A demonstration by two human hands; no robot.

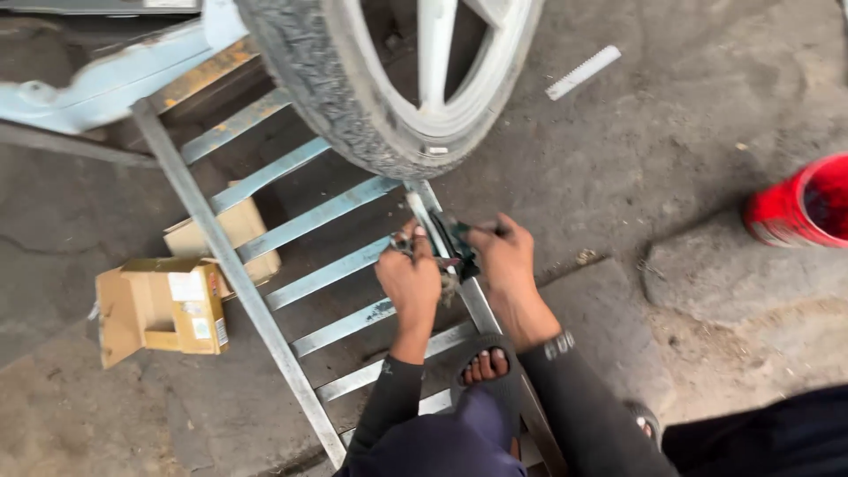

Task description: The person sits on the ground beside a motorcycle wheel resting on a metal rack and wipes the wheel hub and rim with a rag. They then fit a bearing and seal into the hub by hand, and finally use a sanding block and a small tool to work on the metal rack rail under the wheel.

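- Both hands are closed around a dark greasy metal part (455, 243), held right over the ramp's right rail, just below the tire (353, 106).
- Left hand (411, 278) curled tight on its near end; right hand (503, 256) pinching the far side.
- Ramp (265, 230) is slatted grey steel, scuffed.
- Torn cardboard boxes (163, 305) on rough concrete, red bucket (799, 208) off right.

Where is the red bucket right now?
In the head view, the red bucket sits at the right edge on the concrete floor, right of both hands, partly cut off.
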